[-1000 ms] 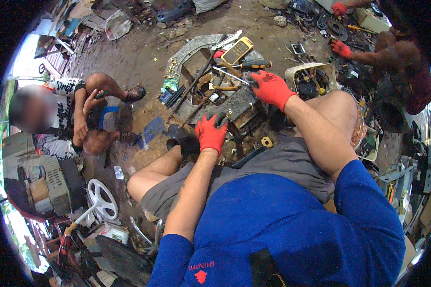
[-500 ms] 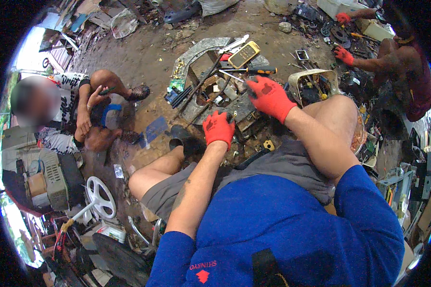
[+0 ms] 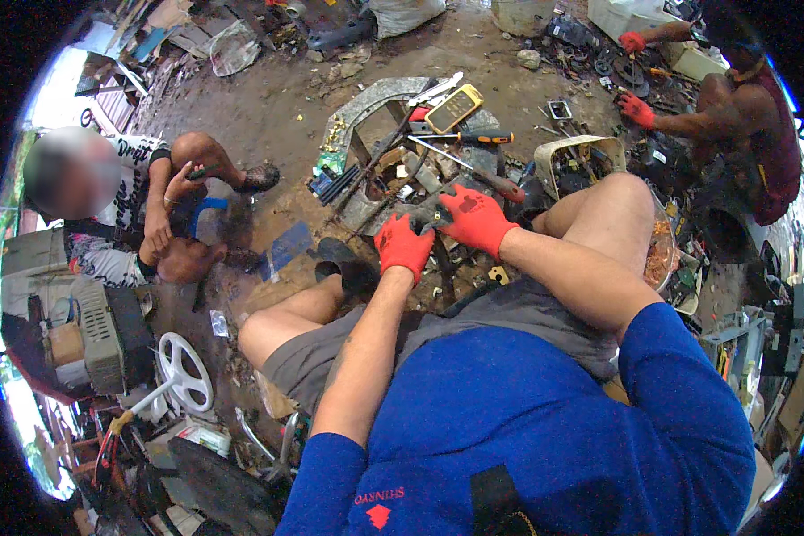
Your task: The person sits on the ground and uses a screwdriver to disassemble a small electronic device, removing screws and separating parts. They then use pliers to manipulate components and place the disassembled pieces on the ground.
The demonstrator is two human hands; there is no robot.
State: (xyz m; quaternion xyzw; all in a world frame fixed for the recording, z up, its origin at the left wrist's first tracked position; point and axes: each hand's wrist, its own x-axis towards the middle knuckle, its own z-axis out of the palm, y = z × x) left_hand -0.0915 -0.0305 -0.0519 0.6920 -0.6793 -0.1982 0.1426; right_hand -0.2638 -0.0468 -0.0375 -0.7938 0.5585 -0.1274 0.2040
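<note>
In red gloves with dark fingertips, my left hand (image 3: 405, 243) and my right hand (image 3: 475, 221) meet at the near edge of a grey metal frame (image 3: 357, 213). The fingers of both are closed together around something small; what it is cannot be made out. Just beyond my right hand lies a screwdriver (image 3: 507, 187) with a reddish-brown handle, its long shaft pointing to the far left across the frame. Farther back rest an orange-and-black screwdriver (image 3: 487, 138), a yellow multimeter (image 3: 454, 108) and white-handled pliers (image 3: 436, 90). Small scrap pieces (image 3: 413, 170) fill the frame's middle.
A dirty cream tub (image 3: 583, 154) stands beside my right knee, with a bowl of copper-coloured bits (image 3: 665, 248) nearer. One person (image 3: 138, 192) sits at the left; another, in red gloves (image 3: 635, 109), works at the far right. A white steering wheel (image 3: 186, 372) lies lower left.
My right hand has let go of the reddish-brown screwdriver, which now lies on the frame. It has moved left and nearer to meet my left hand.
</note>
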